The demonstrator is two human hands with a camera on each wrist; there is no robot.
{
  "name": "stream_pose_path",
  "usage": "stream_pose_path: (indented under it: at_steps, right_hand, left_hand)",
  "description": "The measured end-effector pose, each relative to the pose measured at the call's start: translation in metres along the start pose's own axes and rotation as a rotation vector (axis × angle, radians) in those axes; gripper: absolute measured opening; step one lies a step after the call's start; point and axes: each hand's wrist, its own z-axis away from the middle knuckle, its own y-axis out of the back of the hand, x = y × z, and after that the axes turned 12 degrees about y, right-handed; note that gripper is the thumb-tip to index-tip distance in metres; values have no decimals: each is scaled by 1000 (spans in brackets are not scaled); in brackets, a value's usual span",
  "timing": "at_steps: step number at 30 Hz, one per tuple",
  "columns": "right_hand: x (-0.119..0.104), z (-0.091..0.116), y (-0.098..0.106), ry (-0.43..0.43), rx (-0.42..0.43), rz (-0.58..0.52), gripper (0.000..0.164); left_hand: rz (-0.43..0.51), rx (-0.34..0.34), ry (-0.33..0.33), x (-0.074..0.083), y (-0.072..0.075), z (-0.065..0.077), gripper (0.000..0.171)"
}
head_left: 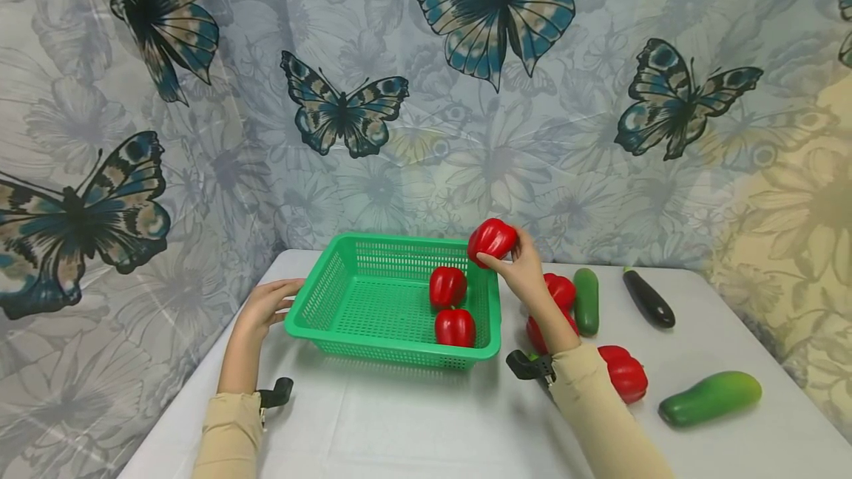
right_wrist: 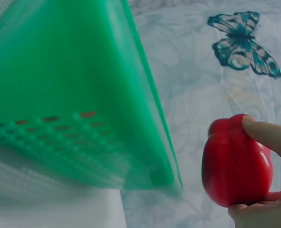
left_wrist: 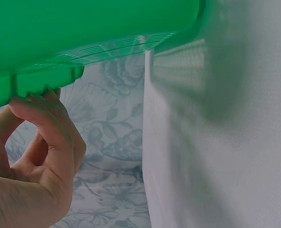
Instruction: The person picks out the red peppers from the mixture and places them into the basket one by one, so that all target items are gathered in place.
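My right hand grips a glossy red bell pepper above the back right corner of a green plastic basket. In the right wrist view, the thumb lies on one side of this bell pepper and fingers on the other. Two more red bell peppers, a rear one and a front one, lie inside the basket at its right end. At the basket's left rim is my left hand. Its bent fingers and thumb hold the rim in the left wrist view; the exact thumb contact is hidden.
Right of the basket lie more red bell peppers, some partly behind my right forearm, and a cucumber. Farther right are a dark eggplant and a large green squash-like vegetable. Butterfly-patterned cloth hangs behind the white table.
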Motion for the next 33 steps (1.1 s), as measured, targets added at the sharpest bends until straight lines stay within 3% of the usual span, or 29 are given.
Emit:
stream_pose_path:
  at_steps: [14, 33]
  right_hand:
    - [-8, -11, -26, 44, -9, 1, 93]
    - [-22, -20, -45, 93, 1, 53, 93]
  left_hand:
    - [14, -7, -10, -1, 0, 1, 74]
    - [27, -10, 7, -3, 2, -3, 74]
